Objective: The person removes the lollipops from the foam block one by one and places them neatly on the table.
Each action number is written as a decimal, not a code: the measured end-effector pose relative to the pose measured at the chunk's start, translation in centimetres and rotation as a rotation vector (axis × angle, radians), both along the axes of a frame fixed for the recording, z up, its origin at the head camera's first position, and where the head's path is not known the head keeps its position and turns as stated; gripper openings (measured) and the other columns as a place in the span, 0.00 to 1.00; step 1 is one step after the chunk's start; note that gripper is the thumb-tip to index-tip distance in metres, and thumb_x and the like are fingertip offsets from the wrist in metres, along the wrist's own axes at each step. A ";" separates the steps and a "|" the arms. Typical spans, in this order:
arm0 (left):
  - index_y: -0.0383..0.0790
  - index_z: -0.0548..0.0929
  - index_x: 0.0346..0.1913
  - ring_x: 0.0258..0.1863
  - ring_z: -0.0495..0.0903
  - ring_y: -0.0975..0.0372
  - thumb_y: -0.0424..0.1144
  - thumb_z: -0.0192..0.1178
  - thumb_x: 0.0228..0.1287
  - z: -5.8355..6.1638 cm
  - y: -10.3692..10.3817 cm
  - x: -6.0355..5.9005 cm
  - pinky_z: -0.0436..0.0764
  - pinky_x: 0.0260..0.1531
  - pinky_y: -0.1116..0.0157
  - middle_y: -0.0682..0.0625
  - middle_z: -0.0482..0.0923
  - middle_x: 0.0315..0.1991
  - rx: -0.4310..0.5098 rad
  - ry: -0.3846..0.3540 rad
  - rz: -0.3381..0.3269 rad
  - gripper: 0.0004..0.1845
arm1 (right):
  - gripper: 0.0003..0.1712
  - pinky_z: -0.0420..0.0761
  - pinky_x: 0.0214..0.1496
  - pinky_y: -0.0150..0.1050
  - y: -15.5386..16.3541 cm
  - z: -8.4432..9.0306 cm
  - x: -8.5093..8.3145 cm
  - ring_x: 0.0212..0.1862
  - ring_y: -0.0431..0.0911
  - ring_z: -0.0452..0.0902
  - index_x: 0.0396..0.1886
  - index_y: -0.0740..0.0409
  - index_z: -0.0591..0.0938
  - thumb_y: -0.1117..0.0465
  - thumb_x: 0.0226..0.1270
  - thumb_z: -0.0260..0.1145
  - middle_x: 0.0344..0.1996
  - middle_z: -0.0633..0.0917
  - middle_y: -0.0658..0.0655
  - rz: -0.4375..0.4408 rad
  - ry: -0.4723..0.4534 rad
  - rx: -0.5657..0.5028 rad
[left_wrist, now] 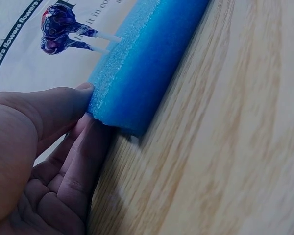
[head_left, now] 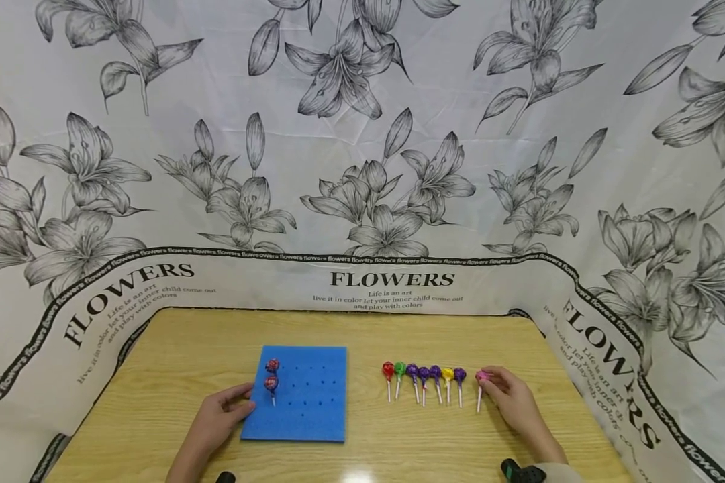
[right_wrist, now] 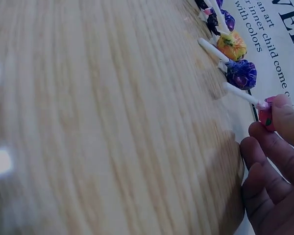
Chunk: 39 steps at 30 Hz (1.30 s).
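A blue foam block point(head_left: 314, 429) with small holes lies left of centre on the table. My left hand point(head_left: 222, 410) grips its left edge; in the left wrist view the thumb point(left_wrist: 63, 105) is at the top edge and the fingers are lower down. Two dark red-and-purple wrapped lollipops point(head_left: 271, 383) stand in the block's left side, sticks down. On the right, my right hand point(head_left: 510, 396) pinches a pink lollipop point(head_left: 481, 377) by its wrapped head between thumb and fingers. Its white stick point(right_wrist: 241, 94) points toward the front.
A row of lollipops lies between block and right hand: a red one point(head_left: 388, 369), a green one point(head_left: 400, 369), a yellow one point(head_left: 448, 376) and several purple ones point(head_left: 423, 373). Behind the wooden table point(head_left: 217, 335) hangs a flower-printed cloth point(head_left: 266, 282), also at both sides.
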<state>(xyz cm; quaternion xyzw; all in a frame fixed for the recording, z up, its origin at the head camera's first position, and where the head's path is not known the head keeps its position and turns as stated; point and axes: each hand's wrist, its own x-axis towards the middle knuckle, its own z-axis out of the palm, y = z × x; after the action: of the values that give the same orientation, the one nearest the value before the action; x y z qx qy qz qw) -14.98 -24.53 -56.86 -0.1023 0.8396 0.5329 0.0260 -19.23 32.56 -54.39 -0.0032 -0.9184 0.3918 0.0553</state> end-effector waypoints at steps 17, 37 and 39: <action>0.34 0.83 0.63 0.39 0.85 0.63 0.37 0.71 0.65 0.2 -0.1 0.1 0.81 0.36 0.70 0.42 0.87 0.51 0.014 0.012 -0.002 0.24 | 0.18 0.80 0.45 0.36 -0.5 0.0 -1.4 0.43 0.45 0.81 0.59 0.65 0.82 0.60 0.76 0.66 0.42 0.85 0.57 0.035 -0.021 0.074; 0.34 0.84 0.62 0.38 0.84 0.62 0.37 0.71 0.65 0.1 -0.2 0.0 0.81 0.35 0.69 0.43 0.87 0.50 0.031 0.008 0.004 0.24 | 0.20 0.81 0.45 0.37 -1.1 0.0 -2.1 0.43 0.46 0.83 0.59 0.66 0.82 0.59 0.75 0.67 0.40 0.86 0.57 0.052 -0.054 0.084; 0.34 0.84 0.62 0.38 0.84 0.62 0.36 0.71 0.65 0.1 -0.2 0.0 0.81 0.35 0.69 0.43 0.87 0.50 0.036 0.007 0.007 0.23 | 0.20 0.82 0.46 0.37 -1.1 0.1 -2.1 0.44 0.47 0.83 0.60 0.67 0.81 0.59 0.75 0.67 0.41 0.86 0.57 0.053 -0.058 0.084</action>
<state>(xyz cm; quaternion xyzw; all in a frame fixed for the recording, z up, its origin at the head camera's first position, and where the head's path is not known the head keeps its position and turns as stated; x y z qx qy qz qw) -14.95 -24.69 -56.78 -0.1031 0.8296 0.5482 0.0231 -21.30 31.46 -54.34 0.0121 -0.9350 0.3540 0.0186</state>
